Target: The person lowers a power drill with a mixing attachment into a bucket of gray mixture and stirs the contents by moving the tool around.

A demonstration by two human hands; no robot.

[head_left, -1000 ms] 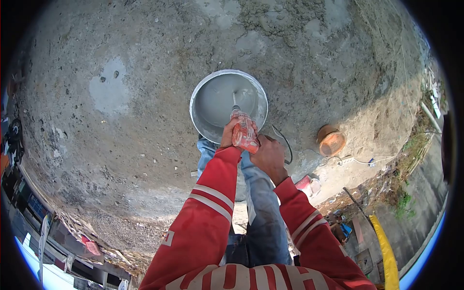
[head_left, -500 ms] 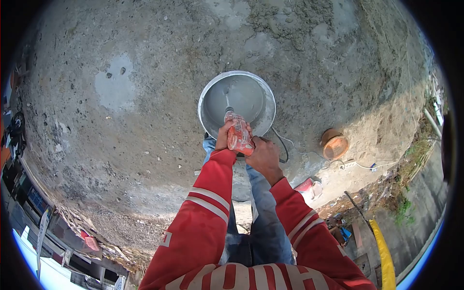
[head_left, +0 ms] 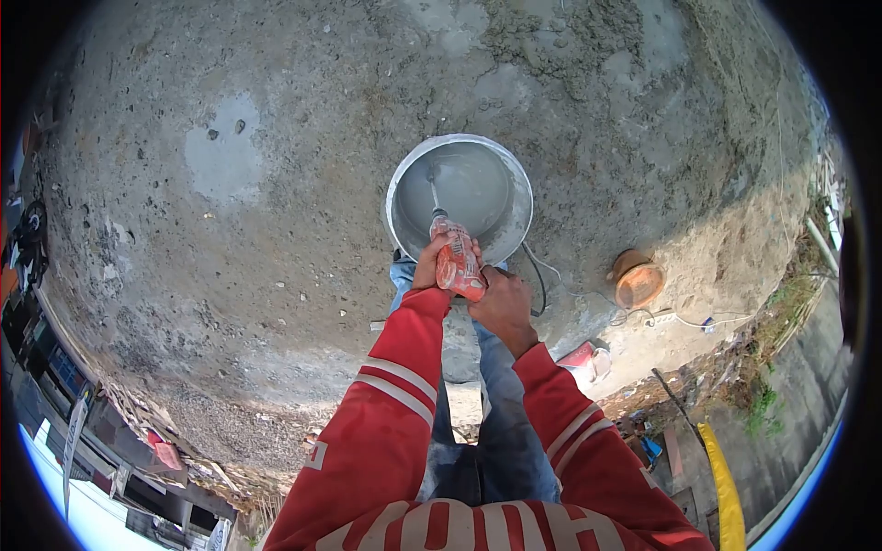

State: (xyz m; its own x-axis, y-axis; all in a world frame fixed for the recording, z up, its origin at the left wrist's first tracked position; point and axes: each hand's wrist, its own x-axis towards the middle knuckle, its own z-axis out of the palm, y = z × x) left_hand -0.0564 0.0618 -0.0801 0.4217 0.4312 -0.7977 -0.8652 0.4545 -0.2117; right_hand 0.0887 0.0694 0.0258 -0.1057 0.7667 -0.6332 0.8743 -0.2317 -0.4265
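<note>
Both my hands are closed around a red power drill point(head_left: 457, 266) smeared with grey. My left hand point(head_left: 429, 265) wraps the drill's body from the left side. On the rear end sits my right hand point(head_left: 504, 301), gripping it from the right. A mixing rod point(head_left: 434, 191) runs from the drill's chuck down into a round bucket point(head_left: 523, 197) between my legs. Smooth grey wet mix point(head_left: 473, 184) fills part of the bucket and hides the rod's lower end.
A clay-coloured pot point(head_left: 638, 284) stands on the ground to the right. Near it lie a power strip point(head_left: 661, 318) and cables. A red and white bag point(head_left: 584, 362) rests by my right leg. Wet grey patches point(head_left: 223, 149) mark the rough ground.
The bucket and surrounding ground appear shifted slightly right in view. Both hands keep their hold on the drill, which has moved only a little.
</note>
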